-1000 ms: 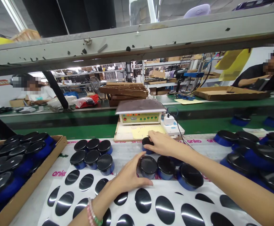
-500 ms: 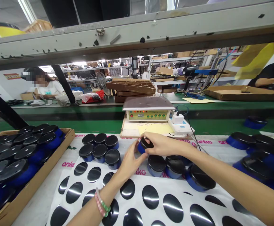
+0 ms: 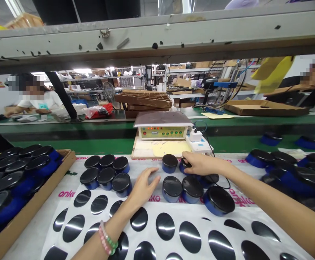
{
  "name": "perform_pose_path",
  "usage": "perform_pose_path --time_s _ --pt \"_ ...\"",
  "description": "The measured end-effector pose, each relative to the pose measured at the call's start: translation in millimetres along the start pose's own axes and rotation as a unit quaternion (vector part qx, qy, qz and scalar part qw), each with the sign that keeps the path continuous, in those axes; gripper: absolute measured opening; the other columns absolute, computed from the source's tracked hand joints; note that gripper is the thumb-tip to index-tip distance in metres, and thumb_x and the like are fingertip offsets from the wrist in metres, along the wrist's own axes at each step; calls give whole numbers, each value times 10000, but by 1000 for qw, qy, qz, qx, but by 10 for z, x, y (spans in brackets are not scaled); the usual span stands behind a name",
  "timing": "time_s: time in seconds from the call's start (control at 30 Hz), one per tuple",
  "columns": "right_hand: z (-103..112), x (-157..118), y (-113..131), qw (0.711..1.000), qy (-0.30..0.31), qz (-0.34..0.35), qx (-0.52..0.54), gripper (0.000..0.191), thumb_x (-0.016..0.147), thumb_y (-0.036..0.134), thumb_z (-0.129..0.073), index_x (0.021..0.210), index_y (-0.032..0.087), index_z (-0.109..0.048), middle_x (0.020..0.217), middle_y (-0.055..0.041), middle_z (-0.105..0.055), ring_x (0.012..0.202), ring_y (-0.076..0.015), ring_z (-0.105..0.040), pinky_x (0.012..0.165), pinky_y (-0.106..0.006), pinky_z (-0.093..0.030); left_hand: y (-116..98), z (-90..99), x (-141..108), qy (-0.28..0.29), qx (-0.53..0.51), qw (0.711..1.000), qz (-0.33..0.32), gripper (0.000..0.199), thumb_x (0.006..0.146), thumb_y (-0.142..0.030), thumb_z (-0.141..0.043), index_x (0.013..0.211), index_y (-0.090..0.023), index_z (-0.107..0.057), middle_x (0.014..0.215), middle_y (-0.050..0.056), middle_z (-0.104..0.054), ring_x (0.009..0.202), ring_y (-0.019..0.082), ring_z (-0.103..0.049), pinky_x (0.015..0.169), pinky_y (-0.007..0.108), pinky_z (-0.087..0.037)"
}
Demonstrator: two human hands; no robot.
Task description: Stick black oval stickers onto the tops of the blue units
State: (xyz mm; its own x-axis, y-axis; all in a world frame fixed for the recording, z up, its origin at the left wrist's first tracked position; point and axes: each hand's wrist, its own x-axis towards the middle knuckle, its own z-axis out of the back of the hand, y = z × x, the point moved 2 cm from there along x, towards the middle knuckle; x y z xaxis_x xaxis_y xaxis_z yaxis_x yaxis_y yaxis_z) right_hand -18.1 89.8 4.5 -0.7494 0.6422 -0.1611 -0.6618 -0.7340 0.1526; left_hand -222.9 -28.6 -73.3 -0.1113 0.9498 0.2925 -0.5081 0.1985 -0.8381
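Observation:
My right hand (image 3: 199, 164) grips a round blue case with a black top (image 3: 183, 167) in the back row, its fingers partly covering it. Just to the left of it, another round case (image 3: 169, 163) stands untouched. My left hand (image 3: 143, 185), with a beaded bracelet (image 3: 108, 238) on the wrist, hovers with thumb and fingers apart and nothing between them. In front of my right hand stand several more such cases (image 3: 172, 189). A white sheet with shiny black discs (image 3: 165, 226) lies nearest me. Beyond my left hand a cluster of cases (image 3: 106, 177) sits on the table.
A cardboard tray (image 3: 65, 164) full of cases is at the left, and more cases (image 3: 303, 173) are piled at the right. A control box with lit buttons (image 3: 163, 132) and a power strip (image 3: 201, 144) stand behind. A shelf beam (image 3: 146, 39) crosses overhead. Two people sit beyond.
The case both hands held now stands on the table, let go. My right hand has shifted right onto the neighbouring case; my left hand has opened and drawn back. The view has turned slightly.

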Motion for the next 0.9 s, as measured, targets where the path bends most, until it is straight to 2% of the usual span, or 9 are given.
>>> perform_pose_path --time_s 0.13,0.3,0.47,0.53,0.63,0.7,0.77,0.9 --pt "21 -34 -35 999 12 28 26 204 665 140 -579 804 210 -447 754 8 -545 619 -143 -527 528 -230 -370 -21 9 -1 3 12 1000 1 245 841 -302 -545 1061 -208 -601 1105 65 -651 1050 228 -589 955 421 -438" --pt "23 -81 3 998 -6 40 42 124 724 200 -512 782 226 -405 728 3 -534 596 -159 -504 511 -241 -338 -39 7 5 9 17 1000 3 241 840 -287 -536 1051 -192 -602 1097 79 -654 1040 231 -595 947 431 -442" --pt "-48 -76 2 997 -40 43 56 108 723 188 -508 761 218 -412 704 3 -521 600 -154 -476 533 -244 -317 -35 8 0 12 9 1000 1 231 834 -284 -545 1040 -204 -611 1080 66 -658 1038 228 -591 951 428 -438" --pt "-7 -58 -32 995 -59 39 68 112 720 191 -511 739 217 -404 664 16 -495 571 -143 -443 523 -243 -304 -39 12 0 11 5 1000 1 221 836 -285 -542 1030 -207 -613 1064 64 -658 1029 227 -590 947 429 -438" --pt "195 -42 -48 989 -120 24 89 95 733 218 -499 757 215 -407 658 25 -442 590 -144 -409 547 -250 -298 -41 10 5 7 -4 1000 1 212 838 -286 -541 1020 -205 -612 1045 67 -655 1013 225 -591 940 432 -436" --pt "366 -41 25 980 -163 19 109 105 748 242 -487 836 209 -440 689 27 -419 614 -147 -397 571 -255 -300 -33 2 10 -1 -16 1000 2 241 839 -289 -544 1061 -205 -588 1075 70 -639 1029 222 -584 947 428 -432" --pt "489 -33 188 973 -178 35 140 184 756 257 -486 931 205 -467 714 32 -414 616 -140 -395 586 -255 -309 -22 -8 11 -13 -33 999 4 339 841 -299 -551 1166 -210 -517 1140 79 -603 1053 217 -575 935 416 -444" --pt "536 50 610 957 -146 98 229 224 712 257 -549 927 208 -511 733 40 -452 636 -126 -412 614 -248 -339 -23 -9 1 -32 -62 998 12 572 834 -332 -581 1332 -232 -318 1241 105 -520 1065 217 -569 880 393 -479"
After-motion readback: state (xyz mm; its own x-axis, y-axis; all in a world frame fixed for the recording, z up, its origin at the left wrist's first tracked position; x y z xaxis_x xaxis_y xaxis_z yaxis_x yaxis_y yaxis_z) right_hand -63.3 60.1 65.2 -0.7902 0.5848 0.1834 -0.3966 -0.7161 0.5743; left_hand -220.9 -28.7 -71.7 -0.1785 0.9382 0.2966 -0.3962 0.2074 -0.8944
